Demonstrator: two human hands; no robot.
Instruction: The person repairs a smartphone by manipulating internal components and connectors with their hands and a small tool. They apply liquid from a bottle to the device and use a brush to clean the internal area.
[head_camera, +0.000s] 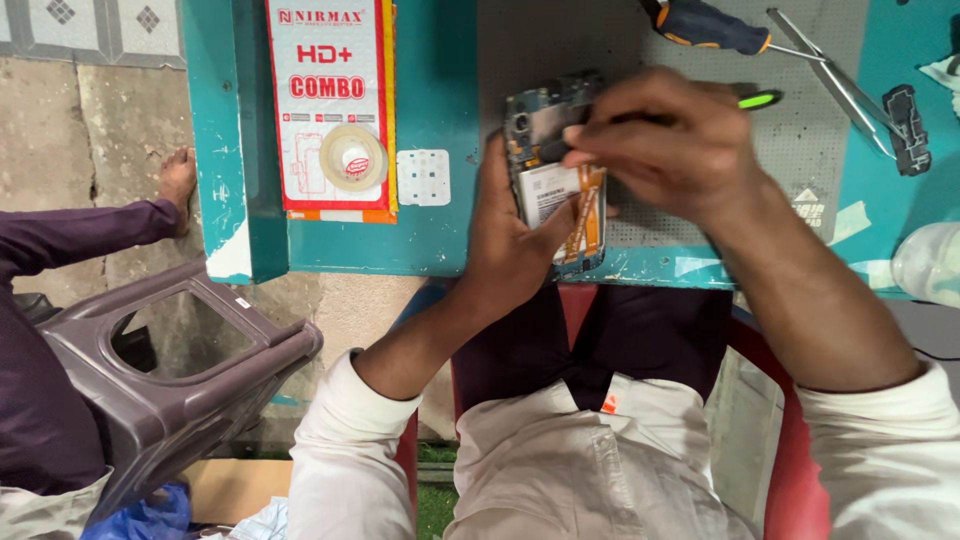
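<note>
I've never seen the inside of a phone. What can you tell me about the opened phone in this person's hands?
The opened phone has its back cover off, showing a bluish circuit board at the top, a white battery in the middle and an orange flat cable down the right side. It is held over the near edge of the teal table, top end pointing away. The left hand cradles it from below; the right hand covers its upper right, fingers pressing on it.

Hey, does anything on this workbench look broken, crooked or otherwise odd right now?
The phone in the left hand has its back off, with circuit board and battery exposed. The right hand works on it with a green-tipped tool. The teal table has chipped paint along its edge.
</note>
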